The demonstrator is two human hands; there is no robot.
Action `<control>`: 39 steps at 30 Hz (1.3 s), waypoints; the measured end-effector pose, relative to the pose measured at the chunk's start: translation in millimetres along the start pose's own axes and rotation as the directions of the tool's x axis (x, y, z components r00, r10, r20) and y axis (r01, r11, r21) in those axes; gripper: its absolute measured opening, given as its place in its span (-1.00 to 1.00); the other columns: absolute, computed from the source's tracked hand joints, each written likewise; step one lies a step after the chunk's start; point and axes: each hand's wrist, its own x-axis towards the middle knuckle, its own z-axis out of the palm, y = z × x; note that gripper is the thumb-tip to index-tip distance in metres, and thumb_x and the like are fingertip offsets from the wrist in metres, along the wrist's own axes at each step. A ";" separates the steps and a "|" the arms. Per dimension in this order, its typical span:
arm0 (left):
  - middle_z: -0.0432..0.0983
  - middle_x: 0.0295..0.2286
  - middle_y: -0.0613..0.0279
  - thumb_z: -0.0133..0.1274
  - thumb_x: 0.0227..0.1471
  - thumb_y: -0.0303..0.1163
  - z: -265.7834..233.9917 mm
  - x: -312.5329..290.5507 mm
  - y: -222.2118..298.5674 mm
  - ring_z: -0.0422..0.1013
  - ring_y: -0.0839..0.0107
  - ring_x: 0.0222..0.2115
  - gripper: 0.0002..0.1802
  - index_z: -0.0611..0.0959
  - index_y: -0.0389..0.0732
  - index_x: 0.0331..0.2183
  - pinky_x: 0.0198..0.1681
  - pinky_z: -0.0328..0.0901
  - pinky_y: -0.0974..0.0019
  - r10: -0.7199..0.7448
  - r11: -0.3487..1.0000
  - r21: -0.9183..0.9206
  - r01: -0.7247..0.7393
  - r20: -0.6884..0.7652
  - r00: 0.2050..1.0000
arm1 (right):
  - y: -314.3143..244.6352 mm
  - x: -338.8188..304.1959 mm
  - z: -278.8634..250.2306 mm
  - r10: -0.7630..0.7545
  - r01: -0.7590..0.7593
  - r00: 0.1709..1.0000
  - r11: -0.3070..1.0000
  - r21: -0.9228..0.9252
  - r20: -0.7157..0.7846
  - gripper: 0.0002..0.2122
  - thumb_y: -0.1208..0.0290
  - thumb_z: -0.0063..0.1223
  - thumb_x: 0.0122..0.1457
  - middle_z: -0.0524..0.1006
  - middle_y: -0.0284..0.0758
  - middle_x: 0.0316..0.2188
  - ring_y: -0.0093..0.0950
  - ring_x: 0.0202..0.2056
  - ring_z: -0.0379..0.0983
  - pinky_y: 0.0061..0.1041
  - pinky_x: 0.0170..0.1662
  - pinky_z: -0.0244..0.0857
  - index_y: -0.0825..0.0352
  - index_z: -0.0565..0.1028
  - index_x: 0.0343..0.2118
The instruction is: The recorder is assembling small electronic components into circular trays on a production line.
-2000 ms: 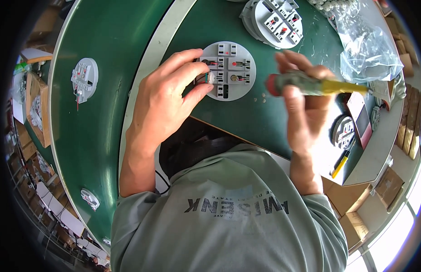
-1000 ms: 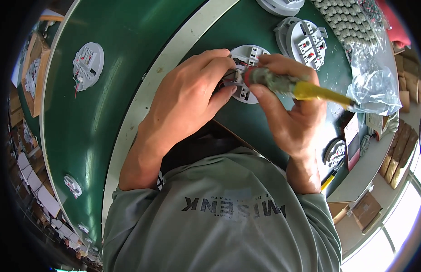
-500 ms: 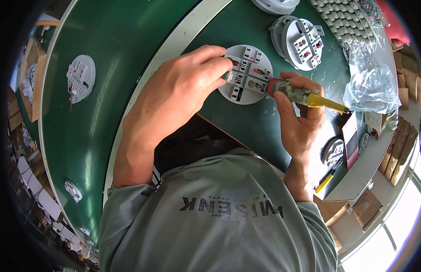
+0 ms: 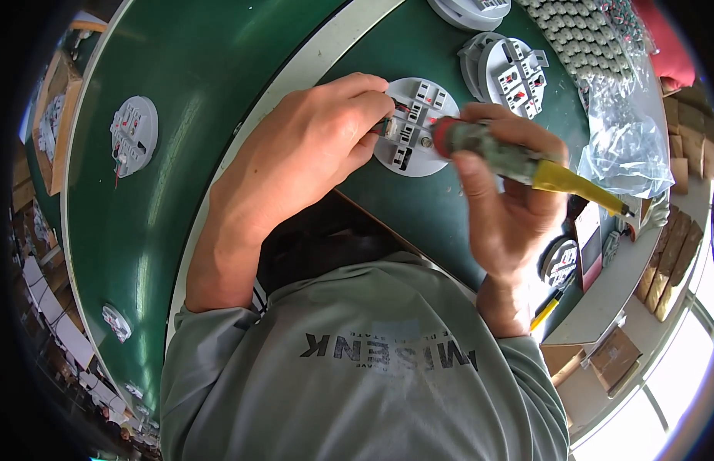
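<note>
The tool [image 4: 488, 148] lies aslant in the right hand [image 4: 507, 219], its long axis running from upper left to lower right: the red end points left, toward the grey disc [image 4: 415, 144], and the yellow end reaches away to the right, down to a thin dark tip. The red end is at the disc's right edge; whether it touches cannot be told. Its middle is a mottled grey-green grip, the neck a bright yellow taper, and the red end is blurred. The right thumb and fingers are closed round the grip. The disc rests face up on the green table [image 4: 403, 211], round and pale, with raised slotted blocks, bare channels between them, and small red and metal bits. At its left edge the left hand [image 4: 311, 146] has thumb and fingertips drawn narrow beside a small white part [image 4: 391, 129]; whether they grip it cannot be told. Beyond the disc, more grey discs [image 4: 514, 81] stand stacked, near a clear bag [image 4: 626, 161].
</note>
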 end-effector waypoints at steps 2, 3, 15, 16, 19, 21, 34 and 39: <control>0.61 0.04 0.05 0.31 -0.02 -0.63 0.5 1.2 -1.1 0.60 -0.01 -0.29 -0.64 0.67 -0.30 -0.12 -0.21 0.49 0.07 -0.002 1.000 0.009 0.002 -0.009 1.000 | -4.9 10.5 12.0 -0.126 0.127 0.970 0.992 0.007 0.209 -0.61 0.67 0.36 0.22 0.60 -0.03 0.06 -0.34 0.03 0.60 -0.43 0.07 0.50 0.38 0.44 0.05; 0.61 0.04 0.05 0.31 -0.02 -0.63 0.6 2.5 -1.5 0.60 -0.01 -0.29 -0.64 0.67 -0.30 -0.12 -0.21 0.49 0.07 -0.004 1.000 0.005 0.004 -0.016 1.000 | -5.3 12.2 15.4 -0.128 0.130 0.968 0.992 0.004 0.215 -0.61 0.67 0.36 0.22 0.60 -0.03 0.06 -0.34 0.03 0.60 -0.43 0.07 0.50 0.38 0.44 0.05; 0.54 0.10 0.05 0.42 -0.14 -0.56 19.3 3.9 4.5 0.54 -0.04 0.04 -0.21 0.55 -0.20 0.18 0.04 0.50 0.06 -0.025 0.980 -0.198 0.013 -0.057 0.998 | 10.9 7.3 30.4 -0.144 0.169 0.983 0.949 -0.268 0.111 -0.66 0.58 0.46 0.10 0.66 -0.25 -0.22 -0.24 -0.28 0.67 -0.38 -0.20 0.56 0.35 0.54 -0.09; 0.53 0.09 0.04 0.44 -0.14 -0.55 26.7 1.5 4.0 0.52 -0.03 0.05 -0.20 0.53 -0.23 0.18 0.06 0.49 0.05 -0.014 0.987 -0.160 0.000 -0.086 0.996 | 5.3 10.6 27.1 -0.102 0.142 0.984 0.944 -0.299 0.148 -0.67 0.59 0.45 0.12 0.66 -0.25 -0.24 -0.27 -0.28 0.67 -0.39 -0.20 0.56 0.35 0.54 -0.09; 0.51 0.08 0.03 0.48 -0.15 -0.51 41.7 1.1 5.0 0.48 -0.02 0.09 -0.16 0.50 -0.30 0.19 0.11 0.45 0.04 0.026 0.996 -0.083 -0.039 -0.146 0.989 | 1.8 18.0 13.3 -0.019 0.095 0.979 0.924 -0.371 0.204 -0.70 0.60 0.42 0.15 0.67 -0.23 -0.26 -0.32 -0.28 0.68 -0.41 -0.19 0.56 0.36 0.54 -0.10; 0.51 0.12 0.04 0.50 -0.18 -0.50 48.5 3.2 7.5 0.47 -0.01 0.12 -0.11 0.51 -0.26 0.22 0.14 0.45 0.06 0.021 0.997 -0.067 -0.036 -0.212 0.977 | 9.2 22.7 -9.0 -0.108 0.112 0.993 0.992 -0.064 0.054 -0.72 0.63 0.36 0.20 0.67 -0.20 -0.20 -0.40 -0.24 0.68 -0.43 -0.16 0.54 0.38 0.52 -0.07; 0.59 0.01 0.04 0.60 -0.31 -0.36 72.1 24.4 17.9 0.48 0.05 0.06 0.14 0.43 -0.27 0.32 0.10 0.45 0.10 0.048 0.999 -0.002 -0.051 -0.326 0.944 | 36.1 -5.1 -20.5 -0.115 0.102 0.990 0.985 -0.139 -0.085 -0.69 0.67 0.35 0.21 0.66 -0.16 -0.12 -0.39 -0.18 0.68 -0.44 -0.09 0.54 0.39 0.47 -0.05; 0.59 0.01 0.05 0.60 -0.31 -0.35 72.4 22.2 12.4 0.48 0.06 0.05 0.16 0.41 -0.27 0.33 0.08 0.46 0.11 0.059 0.998 0.032 -0.052 -0.291 0.955 | 25.4 1.2 -28.3 -0.032 0.013 0.997 0.967 -0.255 -0.070 -0.68 0.64 0.33 0.24 0.66 -0.18 -0.14 -0.44 -0.19 0.66 -0.46 -0.09 0.53 0.38 0.47 0.01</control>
